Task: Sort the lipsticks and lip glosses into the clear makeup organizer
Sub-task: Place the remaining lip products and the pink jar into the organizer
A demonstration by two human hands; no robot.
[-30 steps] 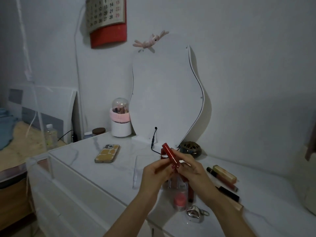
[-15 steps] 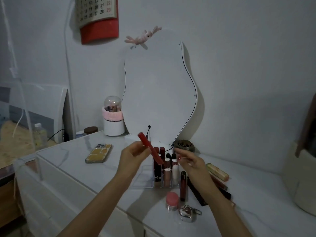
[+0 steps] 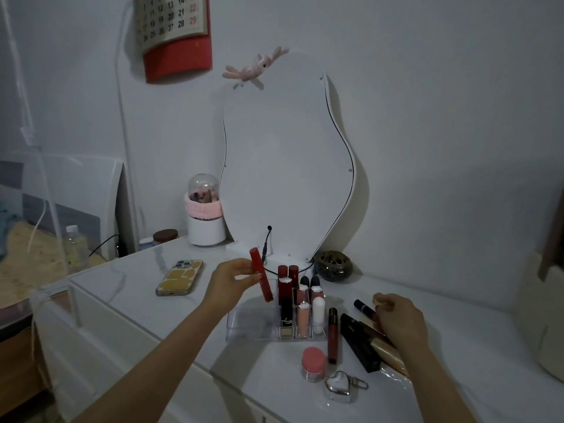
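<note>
The left hand [image 3: 232, 277] pinches a red lip gloss tube [image 3: 261, 274] between thumb and fingertips, closed around its middle. The tube tilts, top end toward 11 o'clock and lower end toward 5 o'clock, hanging just above the open left compartment of the clear makeup organizer [image 3: 244, 328]. At 3 o'clock from that hand, the organizer's right-side slots hold upright lipsticks [image 3: 287, 288], some dark red, some black-capped, one pale pink and one white.

The right hand [image 3: 399, 322] lies at 3 o'clock from the organizer, fingers curled down over a gold tube [image 3: 387, 352] and touching it; whether the hand has actually gripped it I cannot tell. A black tube [image 3: 358, 343] lies just beside the gold one, and a dark-capped gloss [image 3: 363, 308] pokes out at the hand's 10 o'clock. A dark red gloss [image 3: 332, 335] lies flat between the organizer and the black tube.

At 6 o'clock from the organizer stand a small pink-lidded jar [image 3: 313, 363] and a silver heart-shaped case [image 3: 340, 390] near the front edge of the white desk [image 3: 137, 285]. At 9 o'clock from the left hand lies a phone [image 3: 180, 277] in a yellow case. At 12 o'clock stands a wavy mirror [image 3: 283, 166], with a round brown dish [image 3: 333, 265] at its foot and a white container with a pink band [image 3: 204, 221] to its left.
</note>
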